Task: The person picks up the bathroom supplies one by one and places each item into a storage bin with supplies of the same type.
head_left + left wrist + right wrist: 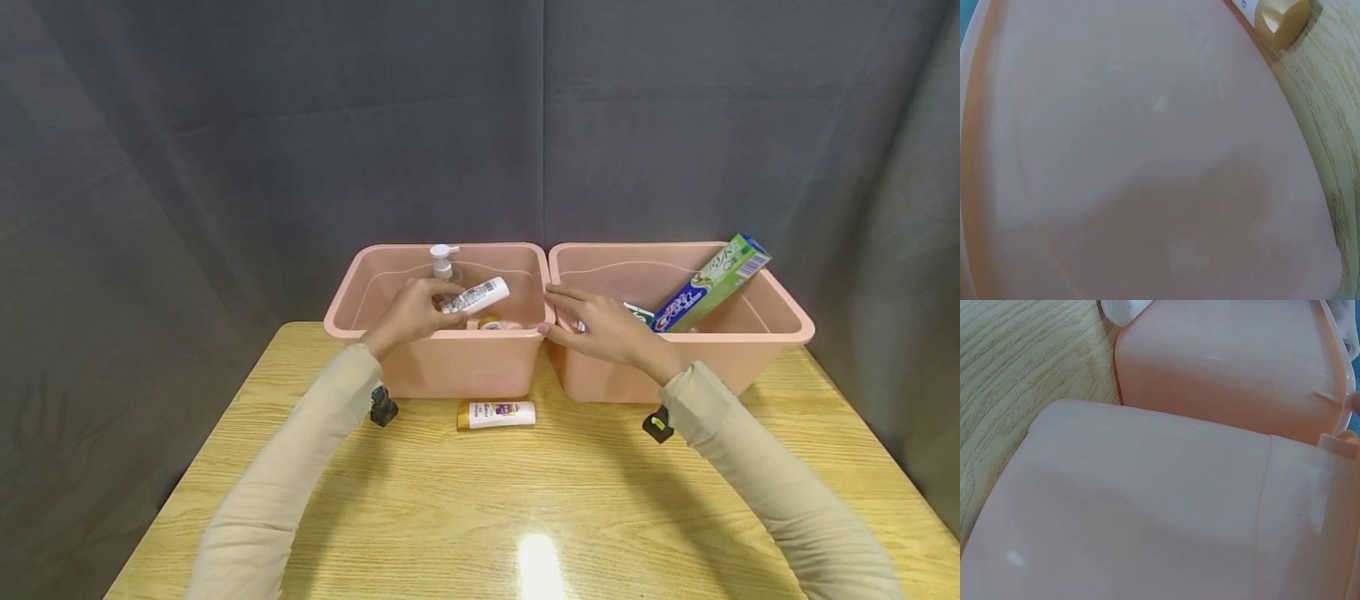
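Observation:
Over the left pink bin (pixel 450 367), my left hand (pixel 412 312) holds a white bottle (pixel 478 296) with grey print, tilted up to the right. My right hand (pixel 600 323) lies with fingers extended over the near inner corner of the right pink bin (pixel 615 371), fingertips at the rims where the bins meet. Inside the left bin are a pump bottle (pixel 444 262) and a yellow-capped item (pixel 489 322) below the white bottle. A white bottle with a gold cap (pixel 497 415) lies on the table before the bins.
A green and blue toothpaste box (pixel 708 283) leans in the right bin, its end above the rim. Beside it is a dark green item (pixel 639 313), partly hidden by my right hand. The wooden table (pixel 465 508) extends toward me; a grey curtain (pixel 450 125) hangs behind.

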The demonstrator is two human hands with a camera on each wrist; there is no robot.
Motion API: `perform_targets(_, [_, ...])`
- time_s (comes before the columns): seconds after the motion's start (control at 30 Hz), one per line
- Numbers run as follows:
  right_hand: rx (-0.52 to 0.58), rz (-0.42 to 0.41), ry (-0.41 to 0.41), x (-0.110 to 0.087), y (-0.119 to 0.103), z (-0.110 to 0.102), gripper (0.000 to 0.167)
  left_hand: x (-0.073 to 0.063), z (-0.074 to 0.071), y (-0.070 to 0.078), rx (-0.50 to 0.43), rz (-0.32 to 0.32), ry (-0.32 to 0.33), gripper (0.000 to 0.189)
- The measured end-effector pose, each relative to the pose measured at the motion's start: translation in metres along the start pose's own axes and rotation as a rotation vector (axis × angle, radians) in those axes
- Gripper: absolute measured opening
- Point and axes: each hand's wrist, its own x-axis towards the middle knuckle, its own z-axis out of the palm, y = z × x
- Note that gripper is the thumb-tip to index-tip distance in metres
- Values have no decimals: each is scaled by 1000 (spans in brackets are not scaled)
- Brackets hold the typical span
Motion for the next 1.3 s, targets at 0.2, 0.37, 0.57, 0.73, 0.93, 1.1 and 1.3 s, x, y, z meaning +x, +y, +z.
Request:
perform_targets(0.2, [8, 7, -2, 0, 0, 0, 64, -1, 0, 1, 9, -1, 3, 40])
perform_targets(0.37, [9, 17, -7, 0, 0, -1, 65, -1, -1, 1, 12, -2, 9, 38])
perform_targets(0.57, [6, 17, -7, 0, -1, -1, 65, -1, 0, 0, -28, 3, 42, 24])
perform_targets(0.73, [12, 18, -8, -1, -1, -1, 65, 0, 1, 0, -40, 15, 43, 19])
perform_targets(0.93, [8, 12, -9, -1, -1, -1, 65, -1, 1, 1, -5, 35, 40, 16])
perform_targets(1.1, [15, 16, -10, -1, -2, -1, 65, 0, 1, 1, 2, 30, 41, 15])
perform_targets(1.3, [11, 26, -15, -1, -1, -1, 66, 0, 1, 1, 2, 25, 28, 15])
